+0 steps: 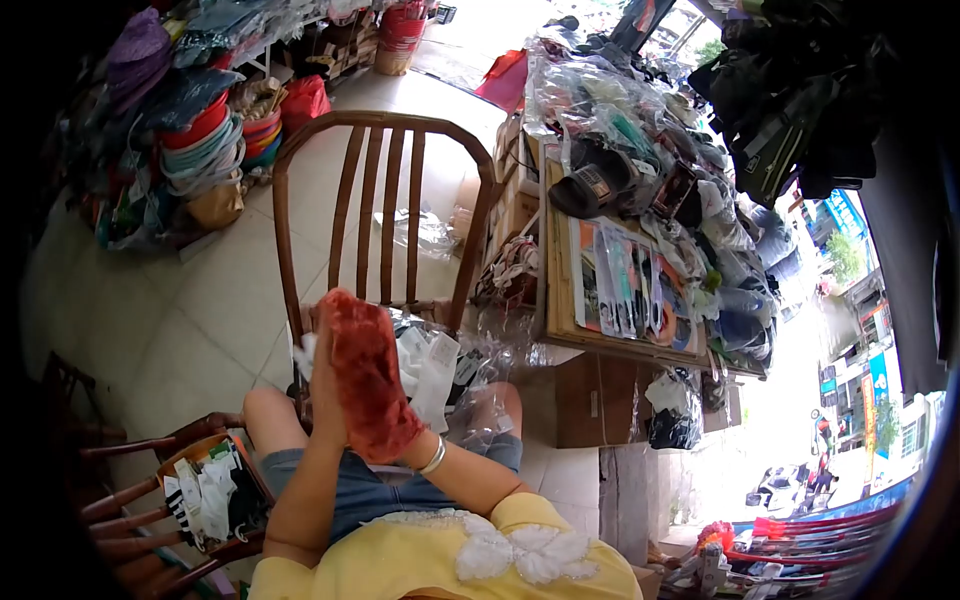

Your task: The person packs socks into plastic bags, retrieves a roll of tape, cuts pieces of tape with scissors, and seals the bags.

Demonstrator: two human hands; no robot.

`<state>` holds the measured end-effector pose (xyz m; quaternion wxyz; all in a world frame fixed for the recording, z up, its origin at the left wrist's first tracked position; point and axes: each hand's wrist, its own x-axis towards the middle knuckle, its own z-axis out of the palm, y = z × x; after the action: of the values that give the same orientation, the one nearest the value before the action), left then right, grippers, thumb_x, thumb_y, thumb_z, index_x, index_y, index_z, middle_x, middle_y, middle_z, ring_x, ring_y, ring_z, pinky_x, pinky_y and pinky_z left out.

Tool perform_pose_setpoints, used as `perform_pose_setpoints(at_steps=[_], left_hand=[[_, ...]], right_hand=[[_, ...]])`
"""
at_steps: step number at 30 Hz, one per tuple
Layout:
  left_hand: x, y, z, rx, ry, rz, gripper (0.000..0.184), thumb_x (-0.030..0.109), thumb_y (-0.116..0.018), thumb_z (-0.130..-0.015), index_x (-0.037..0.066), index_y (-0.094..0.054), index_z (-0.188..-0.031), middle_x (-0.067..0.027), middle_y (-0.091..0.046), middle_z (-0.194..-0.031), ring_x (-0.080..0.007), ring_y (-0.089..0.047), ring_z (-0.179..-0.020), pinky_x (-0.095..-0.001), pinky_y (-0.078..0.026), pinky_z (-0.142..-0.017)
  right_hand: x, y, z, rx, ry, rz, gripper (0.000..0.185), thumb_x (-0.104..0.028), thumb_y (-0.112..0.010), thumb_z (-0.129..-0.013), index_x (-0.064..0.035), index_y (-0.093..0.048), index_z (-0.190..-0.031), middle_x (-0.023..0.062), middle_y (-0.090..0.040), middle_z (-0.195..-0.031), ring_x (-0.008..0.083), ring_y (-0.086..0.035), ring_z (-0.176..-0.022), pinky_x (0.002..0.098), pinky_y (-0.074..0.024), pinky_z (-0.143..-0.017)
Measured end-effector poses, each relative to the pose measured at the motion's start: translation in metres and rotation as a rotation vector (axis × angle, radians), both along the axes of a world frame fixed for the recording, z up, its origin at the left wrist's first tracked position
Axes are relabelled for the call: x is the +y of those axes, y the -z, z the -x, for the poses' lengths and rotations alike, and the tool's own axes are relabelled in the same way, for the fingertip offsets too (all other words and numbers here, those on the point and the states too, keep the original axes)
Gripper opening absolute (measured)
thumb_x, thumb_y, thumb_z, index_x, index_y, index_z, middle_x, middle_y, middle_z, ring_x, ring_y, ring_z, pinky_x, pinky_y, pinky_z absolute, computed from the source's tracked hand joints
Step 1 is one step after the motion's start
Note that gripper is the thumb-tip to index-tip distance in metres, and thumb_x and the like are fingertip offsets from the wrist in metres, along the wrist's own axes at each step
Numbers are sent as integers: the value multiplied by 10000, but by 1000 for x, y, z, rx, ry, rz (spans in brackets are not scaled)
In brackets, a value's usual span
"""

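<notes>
A red fuzzy item (370, 375), shaped like a mitten or slipper, stands upright above the lap. My left hand (326, 385) lies along its left side and holds it, the fingers pointing up. The item covers my right hand (414, 450); only the part by the wrist shows, below a bangle, and its fingers are hidden. Just behind, on the chair seat, are white pieces (432, 375) and clear plastic wrapping (488, 365).
A wooden chair (383, 118) faces me. At the right, a table (640, 347) holds bagged goods and slippers. Another chair (125, 495) at the lower left bears a box of white pieces (208, 495). Stacked buckets (200, 150) stand at the upper left.
</notes>
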<state>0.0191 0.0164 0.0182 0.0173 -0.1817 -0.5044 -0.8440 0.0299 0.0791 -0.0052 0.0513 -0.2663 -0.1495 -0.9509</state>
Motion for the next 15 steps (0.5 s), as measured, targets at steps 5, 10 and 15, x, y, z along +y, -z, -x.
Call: perform_pose_setpoints(at_steps=[5,10,15], left_hand=[[-5,-22,-36,120,-22,429,739,448,-486,-907,-66,-262,-1388,-202,-349,-1399,-284,-331,-1307,-363,-225,-1083],[-19,-4,-6,-326,-142,43,516,350,-415,-972,-33,-409,-1318,-134,-474,-1311,-214,-490,-1168,-335,-372,-999],[-20,-17,-19,-277,44,-75,478,319,-375,-992,1,-376,-1348,-108,-430,-1356,-195,-430,-1235,-331,-323,-1054]], right_hand=[[33,-34,-1,-212,692,-1219,489,-86,-375,-946,-8,-254,-1413,99,-295,-1447,198,-252,-1345,286,-144,-1129],[-2,-25,-18,-248,988,-1565,485,-91,-379,-943,-19,-264,-1408,104,-314,-1426,190,-262,-1333,285,-147,-1126],[1,-34,-14,-361,470,-1318,481,-96,-383,-939,-30,-275,-1403,109,-334,-1405,183,-272,-1320,284,-149,-1123]])
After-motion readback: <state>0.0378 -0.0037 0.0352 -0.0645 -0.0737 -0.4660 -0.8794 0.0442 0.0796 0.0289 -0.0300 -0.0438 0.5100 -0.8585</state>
